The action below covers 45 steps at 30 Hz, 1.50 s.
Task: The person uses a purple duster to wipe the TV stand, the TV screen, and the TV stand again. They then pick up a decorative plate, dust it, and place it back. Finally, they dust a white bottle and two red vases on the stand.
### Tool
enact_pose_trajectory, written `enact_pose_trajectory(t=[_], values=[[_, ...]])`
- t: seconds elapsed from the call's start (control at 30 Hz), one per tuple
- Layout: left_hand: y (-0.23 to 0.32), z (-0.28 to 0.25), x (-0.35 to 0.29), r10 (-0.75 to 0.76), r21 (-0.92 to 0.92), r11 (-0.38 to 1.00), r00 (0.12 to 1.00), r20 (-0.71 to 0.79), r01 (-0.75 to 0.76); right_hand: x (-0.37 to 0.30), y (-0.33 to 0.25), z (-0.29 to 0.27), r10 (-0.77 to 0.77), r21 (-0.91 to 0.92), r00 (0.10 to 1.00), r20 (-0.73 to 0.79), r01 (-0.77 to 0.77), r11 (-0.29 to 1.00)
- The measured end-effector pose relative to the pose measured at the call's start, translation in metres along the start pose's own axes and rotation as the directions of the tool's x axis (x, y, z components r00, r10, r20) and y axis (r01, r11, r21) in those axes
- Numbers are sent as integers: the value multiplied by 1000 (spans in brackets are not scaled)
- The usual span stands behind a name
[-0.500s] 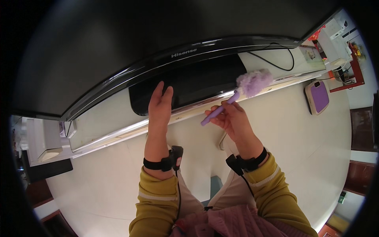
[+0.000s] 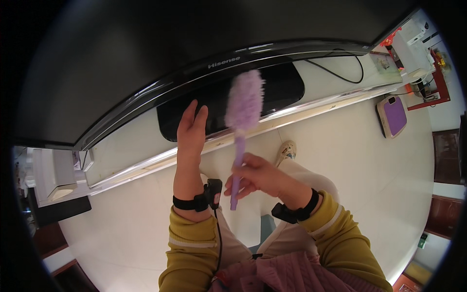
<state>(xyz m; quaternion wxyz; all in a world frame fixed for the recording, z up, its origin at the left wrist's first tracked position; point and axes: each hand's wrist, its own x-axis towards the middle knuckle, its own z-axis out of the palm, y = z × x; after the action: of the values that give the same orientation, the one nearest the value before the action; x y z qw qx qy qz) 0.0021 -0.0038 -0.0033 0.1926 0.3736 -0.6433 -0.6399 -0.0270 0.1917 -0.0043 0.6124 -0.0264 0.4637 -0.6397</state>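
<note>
A fluffy lilac duster (image 2: 245, 100) points away from me, its purple handle gripped by my right hand (image 2: 258, 177). Its head is over the glossy black base (image 2: 189, 117) of a large television (image 2: 204, 39); I cannot tell whether they touch. Above the base's left part is my left hand (image 2: 191, 129), fingers stretched out and apart, holding nothing. Both wrists wear black straps with small black boxes.
The television stands on a long pale cabinet (image 2: 121, 155) with a shiny front edge. A black cable (image 2: 348, 78) loops on its right part. On the pale floor at the right lies a purple-topped bathroom scale (image 2: 392, 117). My shoe (image 2: 287, 151) shows below the cabinet.
My right hand has moved left and closer to me, swinging the duster from pointing right to pointing straight ahead over the base. My left hand has barely shifted. A shoe now shows.
</note>
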Motion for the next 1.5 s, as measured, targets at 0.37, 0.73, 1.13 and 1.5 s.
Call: enact_pose_trajectory(t=[0.37,0.73,1.13,1.5], values=[[6,-15,1,-42,3,999,999,-16,42,10,31,12,261,-199,961,87,-240,950],[4,-34,3,-51,-50,998,998,-41,49,18,31,20,345,-497,934,89,-258,828],[-28,-44,20,341,288,896,939,35,-336,16,13,39,-80,-769,995,56,94,632],[-24,-33,12,192,466,862,979,66,-201,17,11,24,72,-204,997,13,-68,977]])
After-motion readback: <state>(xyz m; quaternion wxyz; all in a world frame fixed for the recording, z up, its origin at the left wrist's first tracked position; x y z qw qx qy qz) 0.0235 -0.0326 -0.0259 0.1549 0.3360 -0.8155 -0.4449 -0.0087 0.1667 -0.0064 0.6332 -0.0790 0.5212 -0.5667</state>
